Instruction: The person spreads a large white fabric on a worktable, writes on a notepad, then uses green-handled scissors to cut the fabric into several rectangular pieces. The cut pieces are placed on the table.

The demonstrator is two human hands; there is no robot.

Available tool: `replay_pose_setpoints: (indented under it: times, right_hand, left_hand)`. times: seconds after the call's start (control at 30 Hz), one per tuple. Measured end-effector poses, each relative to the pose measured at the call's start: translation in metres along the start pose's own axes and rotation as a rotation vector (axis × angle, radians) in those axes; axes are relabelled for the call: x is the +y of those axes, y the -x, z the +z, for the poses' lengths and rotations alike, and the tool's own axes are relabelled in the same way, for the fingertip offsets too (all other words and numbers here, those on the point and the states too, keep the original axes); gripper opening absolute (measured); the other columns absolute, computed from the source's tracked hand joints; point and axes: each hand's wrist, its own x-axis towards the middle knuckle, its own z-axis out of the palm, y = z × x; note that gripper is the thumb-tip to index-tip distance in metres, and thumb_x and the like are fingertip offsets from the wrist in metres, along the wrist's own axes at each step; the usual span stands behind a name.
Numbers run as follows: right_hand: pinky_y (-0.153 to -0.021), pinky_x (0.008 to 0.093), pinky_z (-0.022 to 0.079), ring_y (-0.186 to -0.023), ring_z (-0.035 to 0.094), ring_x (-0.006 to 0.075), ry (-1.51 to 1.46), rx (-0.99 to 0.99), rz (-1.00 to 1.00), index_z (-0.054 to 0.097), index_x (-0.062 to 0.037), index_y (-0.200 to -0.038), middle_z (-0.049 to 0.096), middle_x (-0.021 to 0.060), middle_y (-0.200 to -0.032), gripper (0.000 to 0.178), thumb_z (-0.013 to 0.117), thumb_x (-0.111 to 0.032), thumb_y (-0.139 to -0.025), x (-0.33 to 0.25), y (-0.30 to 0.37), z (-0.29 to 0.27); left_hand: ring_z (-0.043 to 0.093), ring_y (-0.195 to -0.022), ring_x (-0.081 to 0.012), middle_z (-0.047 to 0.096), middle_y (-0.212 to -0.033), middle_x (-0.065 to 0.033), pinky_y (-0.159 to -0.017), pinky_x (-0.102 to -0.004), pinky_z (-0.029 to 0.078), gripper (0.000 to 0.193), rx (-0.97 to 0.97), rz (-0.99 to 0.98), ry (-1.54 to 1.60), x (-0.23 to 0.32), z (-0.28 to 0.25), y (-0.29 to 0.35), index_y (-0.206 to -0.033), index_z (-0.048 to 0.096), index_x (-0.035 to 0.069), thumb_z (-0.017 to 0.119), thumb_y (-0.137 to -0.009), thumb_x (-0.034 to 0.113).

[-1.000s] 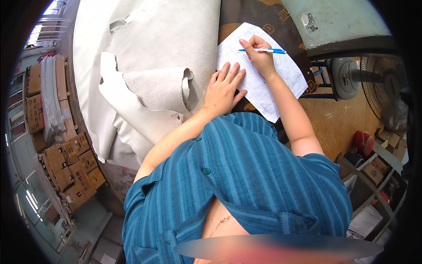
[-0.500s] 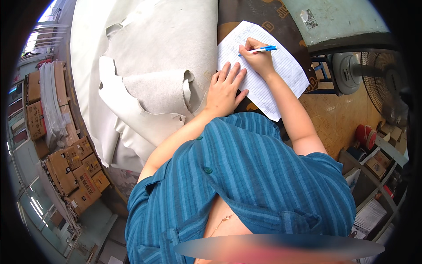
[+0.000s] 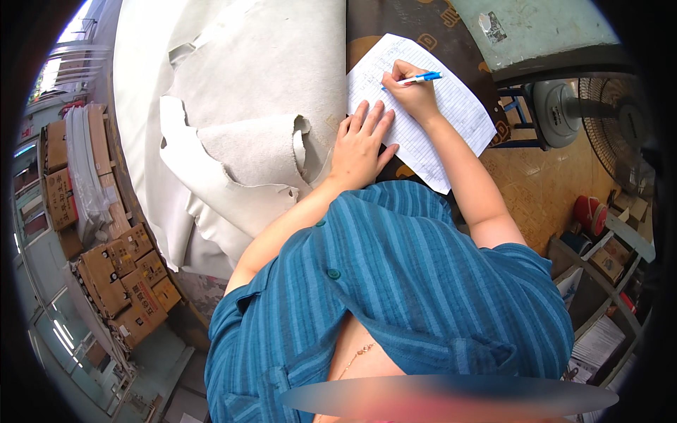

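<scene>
A lined white sheet of paper (image 3: 451,106), filled with handwriting, lies at a slant on a dark brown patterned table cover (image 3: 402,20). My right hand (image 3: 415,95) grips a blue and white pen (image 3: 423,77), its tip against the upper left part of the sheet. Flat with fingers spread, my left hand (image 3: 360,148) rests at the paper's left edge, fingertips on the sheet. Beside it on the left spreads a large pale grey hide of leather (image 3: 261,63), with one ragged-edged part folded over (image 3: 250,148).
A fan (image 3: 613,127) stands right of the table, near a blue stool (image 3: 518,116). Shelves with papers (image 3: 599,345) and a red container (image 3: 589,213) are at the lower right. Cardboard boxes (image 3: 134,282) are stacked on the left, below plastic-wrapped material (image 3: 88,162).
Both hands stay nearly in place, with the pen shifted only very slightly. The whole view has tilted a little.
</scene>
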Motion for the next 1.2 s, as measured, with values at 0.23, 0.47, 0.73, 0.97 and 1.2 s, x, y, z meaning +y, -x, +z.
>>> replay_pose_setpoints:
  times: [0.23, 0.47, 0.73, 0.97, 1.2]
  right_hand:
    - [-0.053, 0.0257, 0.037, -0.058, 0.042, 0.0045, 0.013, 0.022, -0.026, 0.048, -0.0027, -0.065, 0.048, -0.0005, -0.058, 0.029, 0.069, -0.007, -0.085, 0.0012, 0.0011, 0.0003]
    - [-0.049, 0.0286, 0.035, -0.055, 0.038, 0.0067, 0.001, 0.063, -0.072, 0.045, -0.0029, -0.065, 0.044, 0.0012, -0.056, 0.029, 0.068, -0.006, -0.082, 0.0061, -0.0003, 0.0021]
    - [-0.05, 0.027, 0.032, -0.058, 0.035, 0.0044, -0.039, 0.08, -0.038, 0.044, -0.0039, -0.065, 0.04, -0.0022, -0.058, 0.033, 0.067, -0.008, -0.087, -0.0004, 0.0015, 0.0016]
    - [-0.05, 0.0272, 0.031, -0.057, 0.035, 0.0044, 0.009, 0.07, -0.044, 0.043, -0.0038, -0.064, 0.039, -0.0022, -0.057, 0.033, 0.066, -0.009, -0.088, -0.0011, 0.0001, 0.0008]
    - [-0.051, 0.0275, 0.032, -0.058, 0.036, 0.0047, -0.007, 0.066, -0.074, 0.044, -0.0037, -0.065, 0.04, -0.0016, -0.057, 0.032, 0.066, -0.008, -0.088, 0.0022, 0.0007, 0.0009]
  left_hand:
    - [0.039, -0.138, -0.0348, 0.047, -0.147, -0.0122, -0.109, -0.0461, 0.035, 0.06, 0.011, 0.007, 0.003, -0.0005, 0.0008, 0.0001, -0.14, 0.052, 0.012, 0.067, -0.088, 0.038]
    - [0.038, -0.141, -0.0332, 0.046, -0.149, -0.0105, -0.111, -0.0456, 0.034, 0.057, -0.031, -0.014, -0.01, 0.0002, -0.0005, -0.0002, -0.142, 0.051, 0.015, 0.063, -0.093, 0.041]
    - [0.038, -0.141, -0.033, 0.046, -0.149, -0.0095, -0.111, -0.0453, 0.034, 0.058, -0.031, -0.016, 0.005, 0.0003, -0.0015, -0.0001, -0.143, 0.05, 0.015, 0.063, -0.093, 0.04]
    - [0.038, -0.141, -0.0329, 0.046, -0.15, -0.0092, -0.111, -0.0451, 0.035, 0.058, -0.033, -0.02, 0.005, 0.0003, -0.0011, 0.0001, -0.143, 0.05, 0.015, 0.064, -0.092, 0.04]
    - [0.037, -0.141, -0.0333, 0.046, -0.15, -0.0104, -0.111, -0.0456, 0.034, 0.058, -0.033, -0.015, 0.005, -0.0001, -0.0007, -0.0002, -0.143, 0.05, 0.015, 0.064, -0.092, 0.04]
